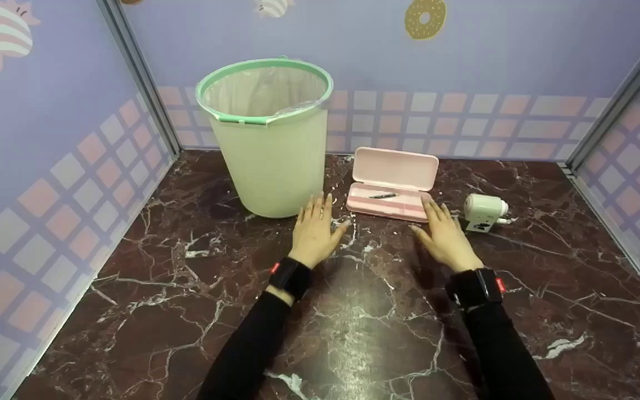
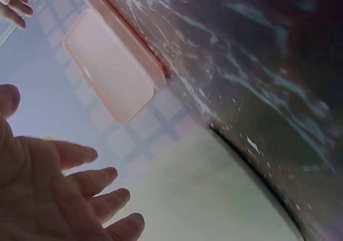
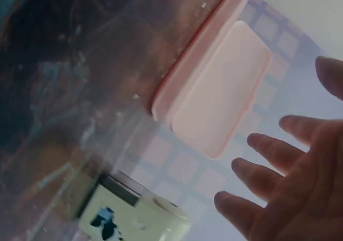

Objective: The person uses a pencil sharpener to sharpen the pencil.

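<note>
The left hand [image 1: 317, 233] was before the lined bin [image 1: 278, 172] and the right hand [image 1: 446, 236] near the right end of the open pink case [image 1: 395, 168], both outspread and empty. The case lay between bin and green device [image 1: 481, 210], a pen [image 1: 383, 195] inside. A low sweep of the right hand could have jolted the case and rolled the pen out; contact there was hard to judge

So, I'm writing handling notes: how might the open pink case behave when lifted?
The pink case is probably stiff, its form looking moulded. Its raised lid may swing shut; the pen lying inside might slide.
</note>
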The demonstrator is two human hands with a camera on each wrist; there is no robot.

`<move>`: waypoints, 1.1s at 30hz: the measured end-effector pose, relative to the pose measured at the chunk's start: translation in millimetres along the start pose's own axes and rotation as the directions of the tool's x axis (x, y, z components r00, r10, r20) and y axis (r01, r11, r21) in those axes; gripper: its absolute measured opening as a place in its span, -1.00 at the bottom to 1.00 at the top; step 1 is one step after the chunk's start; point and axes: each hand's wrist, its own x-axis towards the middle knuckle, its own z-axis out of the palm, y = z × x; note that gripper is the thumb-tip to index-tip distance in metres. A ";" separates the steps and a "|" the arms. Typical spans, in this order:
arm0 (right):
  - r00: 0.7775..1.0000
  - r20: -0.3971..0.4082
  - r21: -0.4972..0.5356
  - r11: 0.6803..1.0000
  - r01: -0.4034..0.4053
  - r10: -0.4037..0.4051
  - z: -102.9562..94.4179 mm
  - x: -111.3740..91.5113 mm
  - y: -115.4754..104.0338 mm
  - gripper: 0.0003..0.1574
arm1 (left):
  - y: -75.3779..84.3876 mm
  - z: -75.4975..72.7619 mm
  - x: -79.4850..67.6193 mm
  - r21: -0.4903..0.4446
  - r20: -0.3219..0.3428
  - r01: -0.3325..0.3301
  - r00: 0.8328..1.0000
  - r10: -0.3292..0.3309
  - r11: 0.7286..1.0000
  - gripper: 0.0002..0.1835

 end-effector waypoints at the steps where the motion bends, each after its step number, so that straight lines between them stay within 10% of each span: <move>1: 1.000 -0.007 0.021 1.000 -0.001 0.001 0.5 2.1 1.4 -0.10 | 1.4 0.8 3.8 -0.014 0.002 0.001 1.000 -0.001 1.000 -0.19; 15: 0.965 -0.225 0.067 0.990 -0.120 0.133 6.8 45.3 19.5 -0.69 | 12.4 17.9 70.7 -0.195 -0.069 0.087 0.992 -0.102 0.977 -0.56; 33: 0.956 -0.140 0.078 0.965 -0.249 0.258 9.4 71.5 40.3 -0.78 | 20.0 36.3 98.5 -0.200 -0.026 0.237 0.969 -0.247 0.951 -0.73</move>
